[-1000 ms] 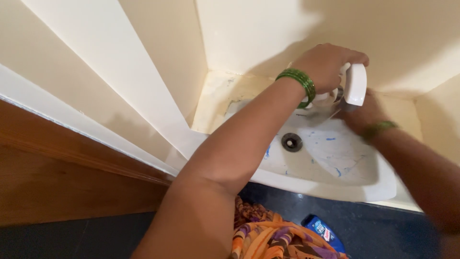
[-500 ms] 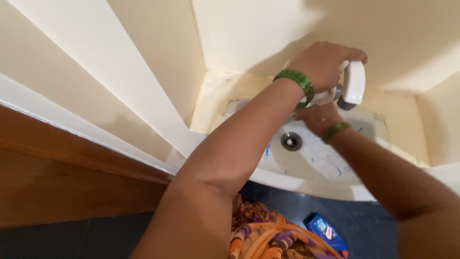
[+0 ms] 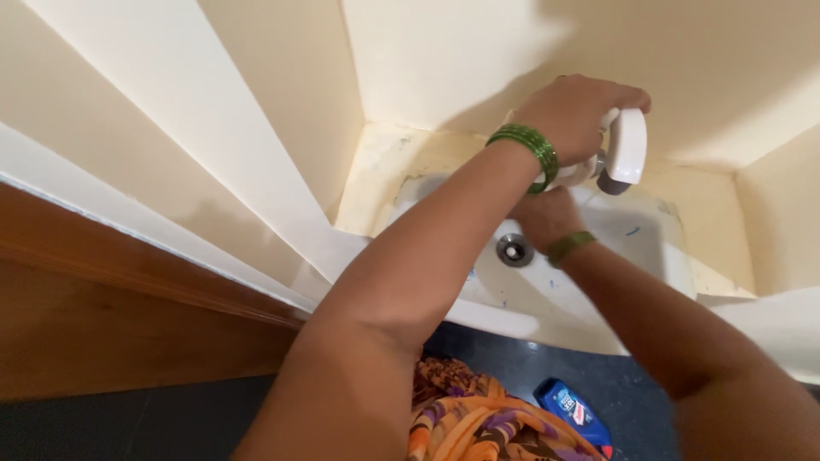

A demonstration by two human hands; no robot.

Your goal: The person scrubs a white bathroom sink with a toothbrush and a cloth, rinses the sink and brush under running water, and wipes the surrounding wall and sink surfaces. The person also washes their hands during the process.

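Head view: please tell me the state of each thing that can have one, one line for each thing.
Left hand: closed around the white hand sprayer, held above the basin.
Right hand: down inside the white washbasin, beside the drain; what it holds cannot be told.
White washbasin: blue marks on its surface.
Blue bottle: lying on the dark floor.
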